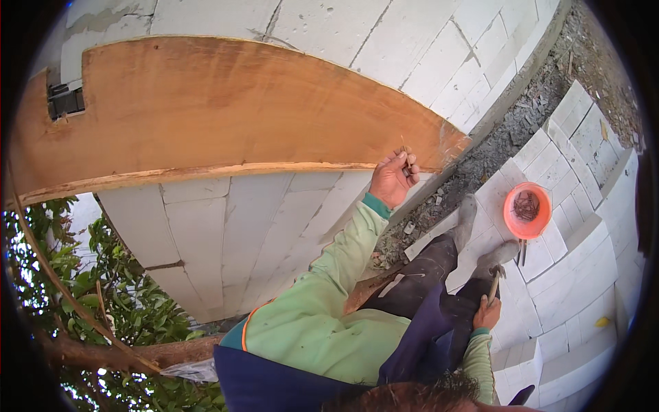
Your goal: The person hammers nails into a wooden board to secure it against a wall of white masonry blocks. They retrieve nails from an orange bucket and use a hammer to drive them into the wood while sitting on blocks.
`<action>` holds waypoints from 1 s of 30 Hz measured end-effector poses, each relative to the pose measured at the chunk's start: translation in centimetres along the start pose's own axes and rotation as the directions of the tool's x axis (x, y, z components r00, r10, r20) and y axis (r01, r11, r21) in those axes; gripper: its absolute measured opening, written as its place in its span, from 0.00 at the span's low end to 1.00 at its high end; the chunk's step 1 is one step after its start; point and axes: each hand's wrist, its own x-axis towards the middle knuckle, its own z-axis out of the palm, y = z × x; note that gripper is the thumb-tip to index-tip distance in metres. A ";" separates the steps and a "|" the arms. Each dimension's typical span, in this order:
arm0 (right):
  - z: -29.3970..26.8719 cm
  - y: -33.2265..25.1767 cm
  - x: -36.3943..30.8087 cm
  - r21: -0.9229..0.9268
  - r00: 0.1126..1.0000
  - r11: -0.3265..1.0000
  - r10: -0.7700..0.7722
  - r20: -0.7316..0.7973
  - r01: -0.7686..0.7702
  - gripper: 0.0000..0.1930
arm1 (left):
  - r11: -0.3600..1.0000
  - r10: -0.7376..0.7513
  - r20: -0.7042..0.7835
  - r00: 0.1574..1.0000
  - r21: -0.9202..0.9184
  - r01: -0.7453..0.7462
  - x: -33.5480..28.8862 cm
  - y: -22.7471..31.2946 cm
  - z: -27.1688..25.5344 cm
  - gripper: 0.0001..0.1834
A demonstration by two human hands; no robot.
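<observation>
My left hand is raised at the board's edge, near its right end. Its fingers pinch a thin nail, and darker nails seem to lie against the fingers too. Behind it, a long orange-brown plywood board lies against the white block wall. Down by my leg, my right hand is closed round the wooden handle of a hammer, whose head points away from me. An orange bucket with several nails inside stands beyond my boots.
White blocks lie stacked and stepped on the right. A strip of rubble runs along the wall's foot. Two thin bars sit beside the bucket. Leafy branches and a trunk fill the lower left. The board has a notch.
</observation>
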 end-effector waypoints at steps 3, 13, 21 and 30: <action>0.7 1.2 0.0 -0.022 0.998 0.999 -0.034 -0.045 0.033 0.19 | 0.990 0.120 0.085 0.989 -0.089 -0.112 0.2 4.9 -0.2 0.08; 2.7 -1.6 0.5 -0.182 0.997 0.983 -0.040 -0.059 0.029 0.21 | 0.954 0.192 0.249 0.949 -0.274 -0.121 2.0 13.6 -0.7 0.09; 3.3 -11.4 -0.1 -0.120 0.945 0.955 -0.288 -0.151 0.272 0.13 | 0.927 0.184 0.372 0.910 -0.374 -0.034 4.3 16.9 1.2 0.09; 1.5 -37.4 -0.4 0.373 0.663 0.588 -0.741 -0.108 0.718 0.15 | 0.842 0.148 0.453 0.879 -0.524 0.128 5.0 18.0 2.1 0.06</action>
